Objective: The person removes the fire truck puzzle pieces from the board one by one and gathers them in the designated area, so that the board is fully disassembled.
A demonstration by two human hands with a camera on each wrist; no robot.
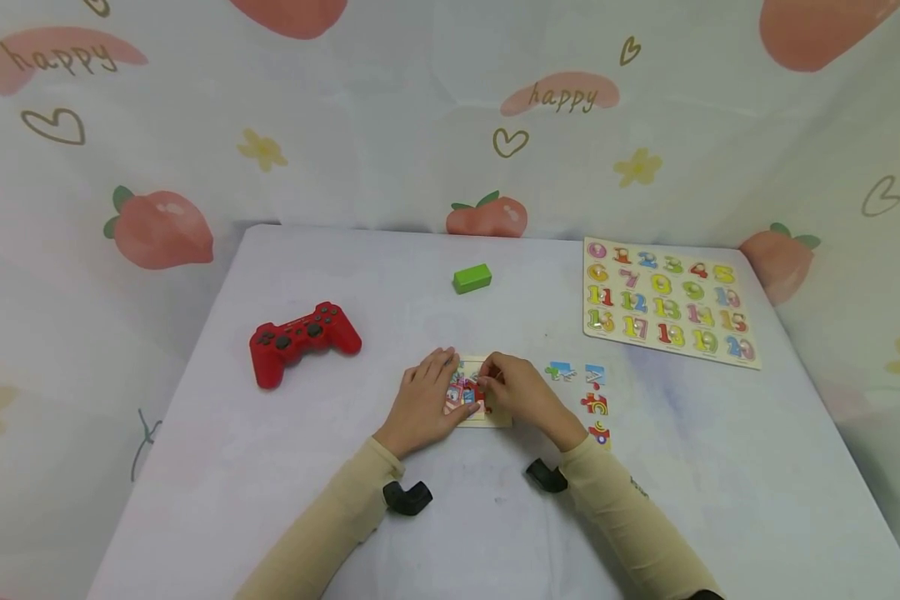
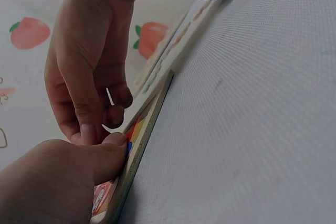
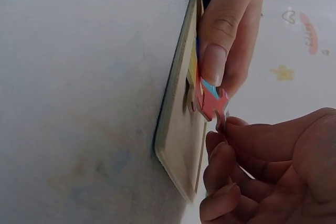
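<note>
A small wooden jigsaw board (image 1: 501,420) lies on the table between both hands, coloured pieces filling its left part. My left hand (image 1: 422,402) rests along the board's left side, fingers extended, its thumb (image 2: 107,158) pressing on the pieces. From the other side, my right hand (image 1: 523,393) pinches the edge of a red jigsaw piece (image 3: 211,103) between thumb and fingertips. That piece sits tilted above the tray, whose bare wood (image 3: 181,150) shows in the right wrist view. Several loose jigsaw pieces (image 1: 595,405) lie right of the right hand.
A red game controller (image 1: 303,340) lies to the left. Farther back is a green block (image 1: 472,278). A wooden number board (image 1: 667,304) with knobbed pieces occupies the back right. Behind the table (image 1: 390,275) hangs a peach-patterned cloth (image 1: 390,125).
</note>
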